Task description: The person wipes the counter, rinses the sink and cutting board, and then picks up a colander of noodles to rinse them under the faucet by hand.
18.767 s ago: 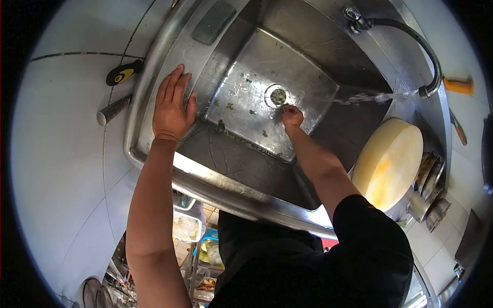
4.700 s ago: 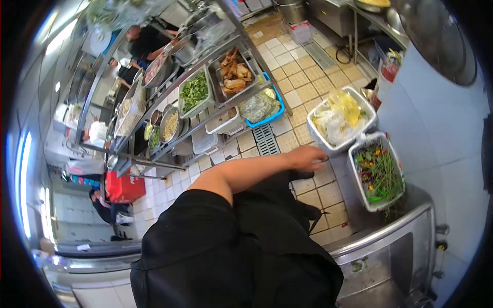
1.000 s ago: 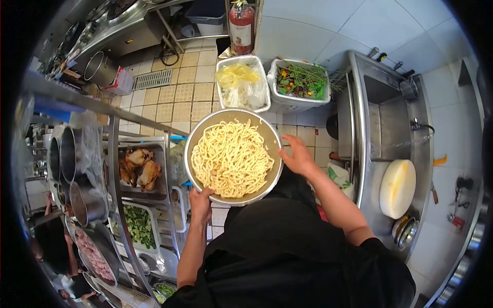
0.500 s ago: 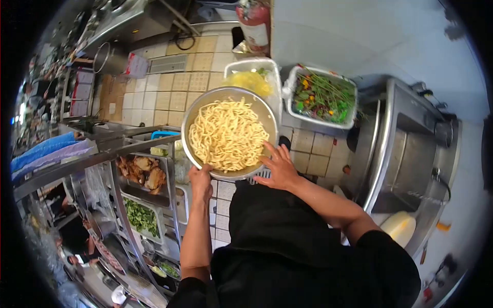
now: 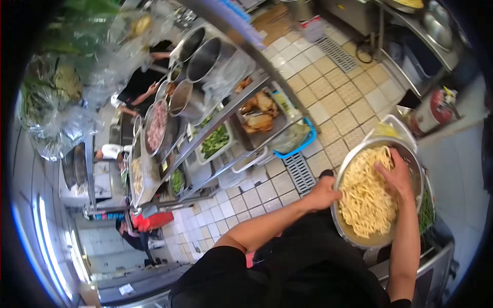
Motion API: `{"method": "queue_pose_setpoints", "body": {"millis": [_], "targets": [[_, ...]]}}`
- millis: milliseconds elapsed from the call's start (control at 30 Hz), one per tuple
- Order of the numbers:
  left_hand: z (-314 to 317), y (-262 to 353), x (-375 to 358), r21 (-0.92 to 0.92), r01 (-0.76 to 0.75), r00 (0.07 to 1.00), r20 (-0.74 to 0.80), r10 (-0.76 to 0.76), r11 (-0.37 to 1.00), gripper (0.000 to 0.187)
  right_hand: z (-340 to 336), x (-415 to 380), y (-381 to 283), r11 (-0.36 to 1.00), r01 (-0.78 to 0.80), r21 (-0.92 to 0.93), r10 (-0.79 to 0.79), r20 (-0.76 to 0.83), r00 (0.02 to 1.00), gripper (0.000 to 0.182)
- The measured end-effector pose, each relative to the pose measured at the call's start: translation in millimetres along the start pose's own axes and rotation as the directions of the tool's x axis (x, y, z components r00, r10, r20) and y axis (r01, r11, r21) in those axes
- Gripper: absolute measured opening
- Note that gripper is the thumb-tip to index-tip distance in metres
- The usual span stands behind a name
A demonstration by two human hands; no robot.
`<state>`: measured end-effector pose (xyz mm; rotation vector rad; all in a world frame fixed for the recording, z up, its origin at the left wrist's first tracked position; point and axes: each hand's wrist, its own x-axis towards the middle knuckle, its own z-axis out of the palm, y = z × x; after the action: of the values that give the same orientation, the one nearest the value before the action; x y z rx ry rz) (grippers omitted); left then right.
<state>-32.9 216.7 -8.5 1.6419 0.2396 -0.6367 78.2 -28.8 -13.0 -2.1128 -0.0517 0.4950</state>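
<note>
A large metal bowl heaped with thick pale yellow noodles is in front of me at the right. My left hand grips its near left rim, thumb over the edge and fingers beneath, partly hidden. Inside the bowl, my right hand is on the noodles with its fingers curled into them; the fingertips are covered. Just behind the bowl stands a white tub with something yellow in it.
Left is a metal rack with roasted meat, chopped greens and a pan of raw meat. Co-workers' arms show beyond it. A fire extinguisher stands at the upper right. A floor drain lies ahead.
My view has swung left, so the bowl now appears farther right. My right hand has moved from the bowl's rim into the noodles. The left hand keeps its hold on the rim.
</note>
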Motion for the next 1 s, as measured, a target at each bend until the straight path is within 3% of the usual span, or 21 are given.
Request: {"method": "queue_pose_setpoints", "body": {"millis": [33,100,133,200,367,433,467,567,633,667,700,767,800,833,900,933,967,1000], "targets": [[9.5,4.9,-5.4,0.015,0.081,0.996,0.036,-0.081,0.997,0.028,0.6,-5.3,1.5,1.000,0.000,0.010,0.000,0.084,0.996,0.071],[32.3,-42.6,-4.1,-0.183,0.070,0.997,0.030,-0.065,0.981,0.032,17.2,-17.4,25.6,1.000,-0.016,0.023,0.012,0.190,0.982,0.074],[39.7,-58.8,-7.1,-0.187,0.097,0.995,0.046,-0.090,0.978,0.035,29.4,-20.4,46.0,0.999,0.001,0.034,-0.011,0.279,0.960,0.074],[49.5,-60.3,-18.3,-0.259,0.118,0.993,0.044,-0.110,0.959,0.035,28.8,-33.7,12.4,0.999,0.049,-0.013,-0.038,0.427,0.903,0.071],[57.0,-97.7,-29.7,-0.378,0.175,0.983,0.019,-0.182,0.909,0.032,51.4,-48.9,22.9,0.992,0.063,-0.113,0.008,0.543,0.840,0.054],[58.8,-116.8,-26.6,-0.305,0.204,0.977,0.006,-0.212,0.930,0.031,53.5,-59.1,36.6,0.951,0.273,-0.141,-0.137,0.600,0.788,0.049],[58.1,-113.6,-25.2,-0.316,0.209,0.976,0.009,-0.217,0.925,0.029,51.8,-64.1,38.2,0.952,0.275,-0.138,-0.139,0.602,0.786,0.049],[53.9,-120.8,-19.6,-0.167,0.177,0.984,-0.003,-0.180,0.970,0.028,36.9,-79.8,32.5,0.870,0.400,-0.290,-0.170,0.585,0.793,0.048],[49.3,-126.7,-16.2,-0.161,0.149,0.988,-0.007,-0.152,0.976,0.026,23.2,-86.4,21.2,0.913,0.351,-0.207,-0.223,0.468,0.855,0.046],[48.0,-128.5,-14.7,-0.153,0.125,0.992,-0.009,-0.128,0.980,0.025,9.5,-82.5,5.6,0.935,0.262,-0.240,-0.112,0.500,0.859,0.045],[44.0,-119.9,-12.9,-0.152,0.121,0.992,-0.011,-0.124,0.981,0.025,2.3,-81.1,5.7,0.933,0.265,-0.241,-0.115,0.499,0.859,0.045],[37.4,-97.9,-11.4,-0.080,0.101,0.995,-0.009,-0.102,0.992,0.023,-9.0,-76.5,16.8,0.981,0.145,-0.129,-0.102,0.294,0.950,0.043],[35.9,-89.0,-10.3,-0.079,0.099,0.995,-0.010,-0.100,0.992,0.023,-12.6,-71.5,26.5,0.944,0.264,-0.197,-0.221,0.215,0.951,0.037],[34.8,-80.9,-9.3,-0.051,0.111,0.994,-0.008,-0.111,0.993,0.021,-14.7,-67.4,28.6,0.944,0.266,-0.197,-0.223,0.214,0.951,0.037],[34.2,-79.5,-7.8,-0.023,0.122,0.992,-0.009,-0.122,0.992,0.019,-18.8,-58.5,30.4,0.982,-0.065,-0.178,0.083,0.093,0.992,0.031],[37.3,-83.6,-6.6,-0.032,0.094,0.995,-0.017,-0.094,0.995,0.017,-17.5,-55.7,44.6,0.983,-0.122,-0.138,0.132,0.067,0.989,0.031],[41.3,-85.8,-5.8,-0.042,0.065,0.998,-0.023,-0.066,0.997,0.016,-14.2,-53.6,49.0,0.983,-0.122,-0.140,0.132,0.067,0.989,0.031],[45.8,-87.1,-5.2,-0.044,0.063,0.998,-0.025,-0.064,0.997,0.016,-10.7,-50.8,51.9,0.966,0.041,-0.255,-0.045,-0.011,0.999,0.035]]}}
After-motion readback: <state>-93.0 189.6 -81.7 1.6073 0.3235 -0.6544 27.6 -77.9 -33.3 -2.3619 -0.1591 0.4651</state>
